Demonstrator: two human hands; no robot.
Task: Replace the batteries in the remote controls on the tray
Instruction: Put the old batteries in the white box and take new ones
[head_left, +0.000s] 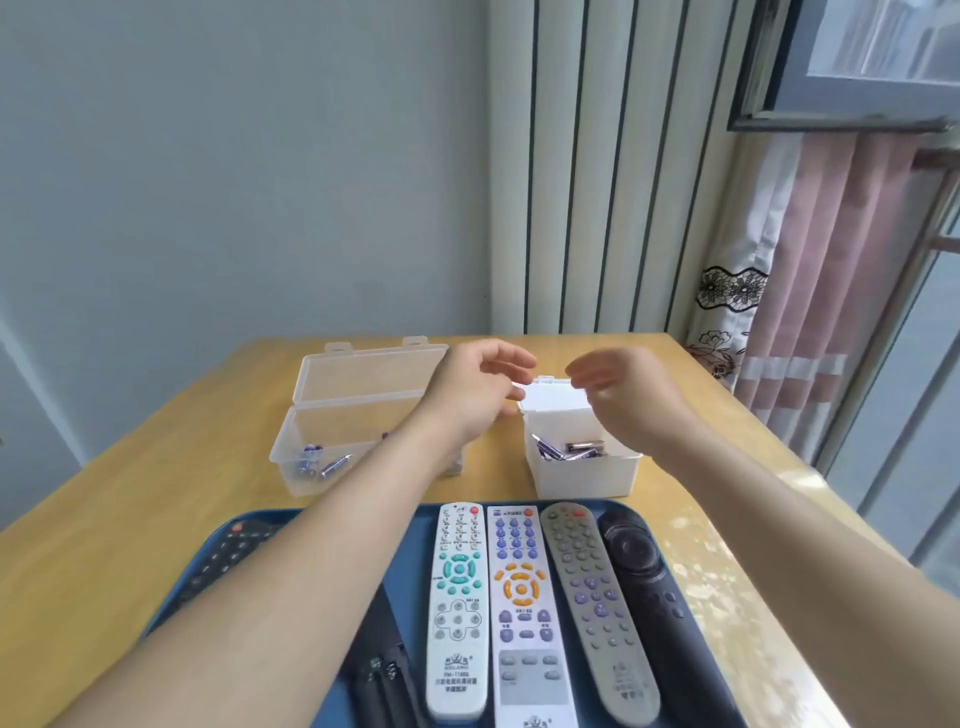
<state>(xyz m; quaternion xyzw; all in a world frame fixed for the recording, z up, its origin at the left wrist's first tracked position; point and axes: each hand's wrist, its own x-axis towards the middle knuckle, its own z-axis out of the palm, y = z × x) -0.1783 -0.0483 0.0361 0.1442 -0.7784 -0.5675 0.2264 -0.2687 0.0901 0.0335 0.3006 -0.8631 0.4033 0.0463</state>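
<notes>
Head view: remote controls lie face-up, side by side, on the blue tray nearest the camera. Just beyond sits the small white box of batteries, lid raised. Left hand and right hand flank that lid, fingers loosely curled; whether either grips it, can't tell. A larger clear box sits to the left on the table.

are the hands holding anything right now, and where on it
Probably the small box's lid: the left hand seems to pinch its upper left corner, the right hand curls by its upper right corner. Actual contact cannot be told.
</notes>
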